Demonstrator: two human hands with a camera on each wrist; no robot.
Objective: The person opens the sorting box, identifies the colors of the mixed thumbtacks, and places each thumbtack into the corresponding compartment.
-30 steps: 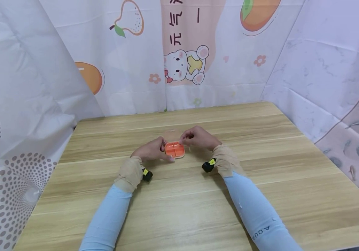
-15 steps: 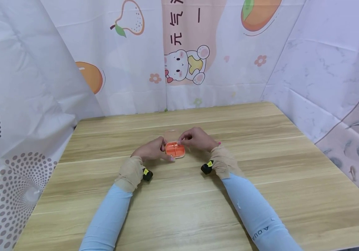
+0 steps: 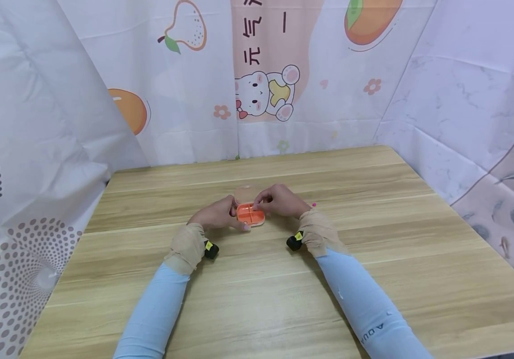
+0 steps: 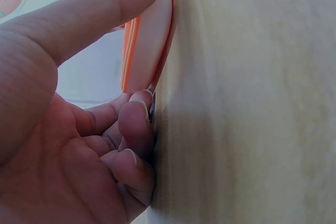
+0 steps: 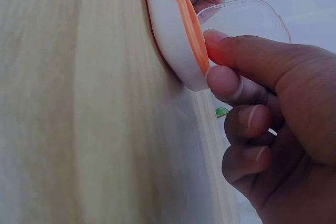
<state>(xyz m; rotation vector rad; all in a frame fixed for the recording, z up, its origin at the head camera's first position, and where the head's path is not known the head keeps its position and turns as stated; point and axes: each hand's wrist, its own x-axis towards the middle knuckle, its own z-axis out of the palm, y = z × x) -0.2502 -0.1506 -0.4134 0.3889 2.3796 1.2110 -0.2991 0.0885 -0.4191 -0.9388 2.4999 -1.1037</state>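
Note:
A small pill box (image 3: 251, 214) with an orange divided tray and white base lies on the table, its clear lid (image 3: 246, 193) swung open at the back. My left hand (image 3: 215, 214) grips the box from the left, thumb along the near side and fingers behind. My right hand (image 3: 283, 201) is at the tray's right side. In the right wrist view, its thumb and index finger (image 5: 226, 82) meet at the orange rim, other fingers curled. Whether something small is between these fingertips is hidden. The compartments look bare where they show.
A tiny pink piece (image 3: 313, 204) lies on the wooden table (image 3: 257, 299) just right of my right hand. Printed curtains (image 3: 185, 99) stand behind the table and at both sides. A small black camera (image 3: 294, 241) sits on each wrist.
My right hand has moved slightly left and nearer, its fingertips from the tray's far right corner into the right side. The pink piece has come into view. The left hand stays still.

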